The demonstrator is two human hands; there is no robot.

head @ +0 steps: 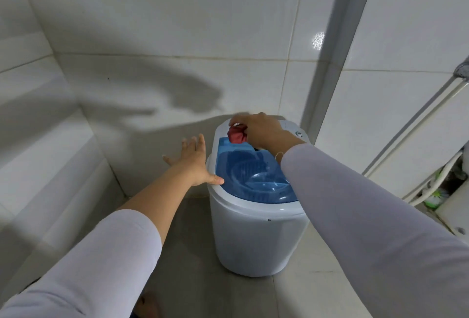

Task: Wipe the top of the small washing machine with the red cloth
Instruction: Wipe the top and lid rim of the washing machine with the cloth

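Note:
A small white washing machine (253,236) with a see-through blue lid (251,173) stands on the grey floor in a tiled corner. My right hand (261,130) is over the far part of its top, closed on a bunched red cloth (237,135) that touches the white panel at the lid's back edge. My left hand (195,163) is spread flat with fingers apart, its thumb resting on the left rim of the machine. A control knob (299,134) shows at the back right of the top.
White tiled walls close in behind and to the left. A white door frame (335,51) rises at the right. White pipes and hoses (431,178) run along the right side, near a low white fixture.

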